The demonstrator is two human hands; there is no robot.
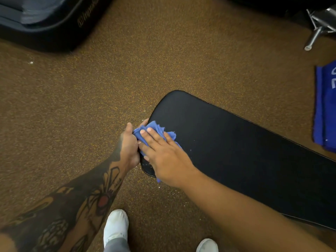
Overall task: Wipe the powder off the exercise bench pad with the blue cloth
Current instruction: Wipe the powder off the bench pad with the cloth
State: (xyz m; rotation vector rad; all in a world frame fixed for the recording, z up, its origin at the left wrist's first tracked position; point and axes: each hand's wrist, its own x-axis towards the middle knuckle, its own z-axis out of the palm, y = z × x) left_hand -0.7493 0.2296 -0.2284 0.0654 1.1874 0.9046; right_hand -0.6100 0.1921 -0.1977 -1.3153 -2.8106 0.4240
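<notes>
The brown speckled floor point(163, 60) fills most of the view. The long black bench pad point(236, 151) runs from the middle out to the near right. A big dark machine base point(45, 30) sits at the far left. A blue towel point(325, 110) lies on the floor at the right edge, and shiny metal legs point(318, 28) stand at the far right.

Your right hand point(163, 157) lies flat on the left end of the pad, fingers straight and apart, pressing down on the blue cloth point(156, 128). Your left hand point(129, 146) is just beside it at the pad's end, and its grip is clamped on the bunched edge of the cloth.

Your white shoes point(116, 226) stand on the floor near you. The cloth is on the pad's left end, mostly under your right hand. Little white powder specks point(148, 167) dot the pad's near corner beside your right hand.
</notes>
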